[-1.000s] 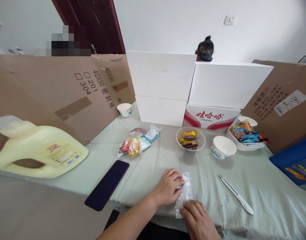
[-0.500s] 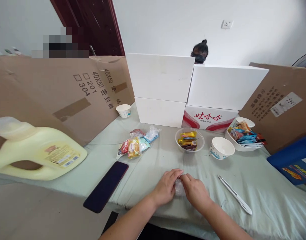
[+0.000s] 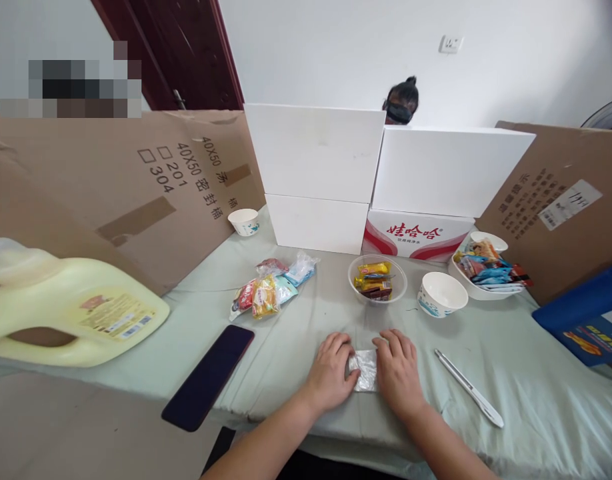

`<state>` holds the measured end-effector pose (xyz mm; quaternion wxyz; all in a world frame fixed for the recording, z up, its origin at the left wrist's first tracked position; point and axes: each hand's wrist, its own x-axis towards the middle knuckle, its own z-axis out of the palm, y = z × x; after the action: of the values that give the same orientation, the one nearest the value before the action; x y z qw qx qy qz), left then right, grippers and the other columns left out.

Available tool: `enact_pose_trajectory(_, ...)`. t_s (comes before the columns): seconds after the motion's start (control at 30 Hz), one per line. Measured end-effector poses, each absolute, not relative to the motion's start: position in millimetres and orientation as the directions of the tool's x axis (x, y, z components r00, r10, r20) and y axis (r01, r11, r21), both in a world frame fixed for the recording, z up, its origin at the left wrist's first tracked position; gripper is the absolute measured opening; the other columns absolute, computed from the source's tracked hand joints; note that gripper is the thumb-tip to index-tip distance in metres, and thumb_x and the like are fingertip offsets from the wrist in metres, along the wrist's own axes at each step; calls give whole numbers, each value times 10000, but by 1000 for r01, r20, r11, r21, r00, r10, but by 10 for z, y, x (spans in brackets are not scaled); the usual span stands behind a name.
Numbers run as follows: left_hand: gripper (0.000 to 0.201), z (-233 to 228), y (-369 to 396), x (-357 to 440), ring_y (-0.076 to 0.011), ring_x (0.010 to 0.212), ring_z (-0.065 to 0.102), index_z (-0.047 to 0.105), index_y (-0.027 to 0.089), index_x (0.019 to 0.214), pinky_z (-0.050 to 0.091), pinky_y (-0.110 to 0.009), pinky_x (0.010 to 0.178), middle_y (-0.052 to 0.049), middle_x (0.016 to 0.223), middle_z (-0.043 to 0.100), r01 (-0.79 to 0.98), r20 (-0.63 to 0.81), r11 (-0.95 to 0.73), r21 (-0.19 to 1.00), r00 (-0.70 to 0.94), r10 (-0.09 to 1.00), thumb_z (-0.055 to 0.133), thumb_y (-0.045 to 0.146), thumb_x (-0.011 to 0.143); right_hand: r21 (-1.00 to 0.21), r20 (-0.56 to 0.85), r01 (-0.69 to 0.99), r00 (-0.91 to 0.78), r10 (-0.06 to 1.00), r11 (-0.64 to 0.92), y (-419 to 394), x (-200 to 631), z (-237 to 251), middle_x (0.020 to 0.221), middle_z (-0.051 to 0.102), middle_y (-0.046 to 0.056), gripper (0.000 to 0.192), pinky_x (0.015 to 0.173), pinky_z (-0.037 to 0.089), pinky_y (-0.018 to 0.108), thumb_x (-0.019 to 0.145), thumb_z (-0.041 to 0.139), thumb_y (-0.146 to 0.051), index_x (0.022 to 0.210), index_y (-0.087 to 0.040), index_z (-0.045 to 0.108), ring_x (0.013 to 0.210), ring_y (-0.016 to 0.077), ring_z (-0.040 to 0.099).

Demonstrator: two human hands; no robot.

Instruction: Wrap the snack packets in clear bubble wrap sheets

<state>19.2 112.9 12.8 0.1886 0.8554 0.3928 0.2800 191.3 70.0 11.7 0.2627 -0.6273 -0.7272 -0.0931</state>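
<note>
A small clear plastic bag (image 3: 365, 370), folded flat, lies on the pale green tablecloth (image 3: 296, 340) near the front edge. My left hand (image 3: 331, 370) presses its left side and my right hand (image 3: 399, 371) presses its right side, fingers flat on the cloth. Only a narrow strip of the bag shows between the hands. Behind them stands a clear bowl of wrapped snacks (image 3: 377, 280), with an empty white paper bowl (image 3: 442, 294) to its right.
A silver pen (image 3: 469, 387) lies right of my hands, a dark phone (image 3: 209, 375) left. A bag of snacks (image 3: 271, 288), a yellow jug (image 3: 71, 313), a snack-filled bowl (image 3: 489, 273), white boxes (image 3: 316, 173), cardboard walls (image 3: 136, 187). A person's head (image 3: 401, 102) shows behind the boxes.
The bag lay long and flat under both hands; it is now folded small. My right hand rose from the near edge to the bag's right side, level with my left.
</note>
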Motion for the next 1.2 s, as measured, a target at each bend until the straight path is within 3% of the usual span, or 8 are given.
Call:
enact_pose_trajectory(0.2,299,55,1162,128,-282,1136,519,584,188,959,456,-500,989,-106,1137,584,520,411,-676,522,541,734,505,44,710,-209,429,869,-330,841,448,460,1775,2,1196,606,77,353,1002,407,373,884,504,-109,1223,-195,541,1158,216,499)
enact_pose_trajectory(0.4,309,-26,1222,89,-271,1100,546,574,203,937,506,-472,926,-104,1130,585,521,466,-693,499,514,721,447,26,719,-225,179,890,-362,915,396,301,2092,167,882,641,15,109,721,466,284,825,588,-131,881,-220,616,824,184,569)
enact_pose_trajectory(0.57,282,-6,1212,137,-281,1116,538,576,212,869,508,-464,916,-86,1129,597,540,446,-704,460,546,710,462,20,696,-156,301,981,-64,952,116,794,2925,877,1005,655,86,263,857,432,313,936,394,-154,1017,-191,641,960,193,574)
enact_pose_trajectory(0.67,287,15,1217,150,-278,1103,540,575,214,867,505,-453,914,-82,1123,601,537,441,-702,468,547,712,471,16,687,-15,157,978,206,966,-206,1338,3384,1207,1114,646,123,263,909,412,368,935,444,-213,1104,-184,643,1100,249,548)
enact_pose_trajectory(0.8,309,88,1195,150,-271,1101,526,573,211,885,486,-451,934,-80,1124,596,539,399,-676,503,548,735,483,7,672,-6,-132,976,214,968,-217,1888,3670,1158,863,675,73,96,718,492,312,851,634,-232,873,-149,676,803,183,632)
enact_pose_trajectory(0.93,337,140,1141,186,-270,1110,497,579,196,906,449,-463,972,-89,1128,581,555,330,-628,546,547,770,492,3,645,-17,-297,993,109,949,-119,2070,3726,912,851,658,8,272,689,519,291,928,549,-381,908,-127,646,742,124,631)
enact_pose_trajectory(1.07,334,115,1118,209,-274,1116,491,607,190,932,432,-454,986,-93,1118,589,536,309,-589,604,524,794,538,31,646,-50,-260,999,-16,965,3,2071,3819,907,738,708,75,274,645,434,276,869,492,-220,749,-113,714,696,160,667)
enact_pose_trajectory(1.2,275,258,1279,-39,-224,1059,562,604,196,1006,480,-378,936,-87,1134,609,422,335,-565,709,504,796,567,127,743,-73,-62,997,-40,997,35,1833,4022,1000,1037,722,118,346,738,461,296,865,450,-303,1021,-160,725,905,213,684)
